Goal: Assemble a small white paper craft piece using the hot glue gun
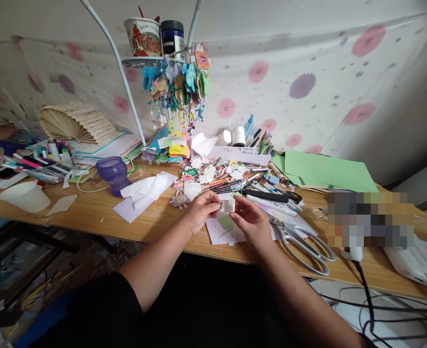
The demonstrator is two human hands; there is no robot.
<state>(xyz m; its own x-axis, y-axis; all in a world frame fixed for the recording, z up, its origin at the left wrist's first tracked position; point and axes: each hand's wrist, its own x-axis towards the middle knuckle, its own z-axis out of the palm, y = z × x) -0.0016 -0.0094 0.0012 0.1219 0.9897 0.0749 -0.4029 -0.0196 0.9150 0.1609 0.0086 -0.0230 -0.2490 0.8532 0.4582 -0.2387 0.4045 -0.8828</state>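
My left hand (200, 210) and my right hand (251, 221) meet over the front of the wooden desk (151, 224). Between their pinched fingertips they hold a small white paper piece (228, 206). Under the hands lie white paper sheets with a pale green scrap (225, 221). Large silver scissors (300, 240) rest on the desk just right of my right hand. A spread of pens and pencils (235, 183) lies just beyond the hands.
A purple cup (114, 174) and white paper (143, 193) sit left of the hands. Green sheets (324, 171) lie at the right. A white bowl (25, 195), markers (35, 162) and a folding fan (78, 123) stand far left. Hanging paper ornaments (179, 87) dangle from a lamp shelf behind.
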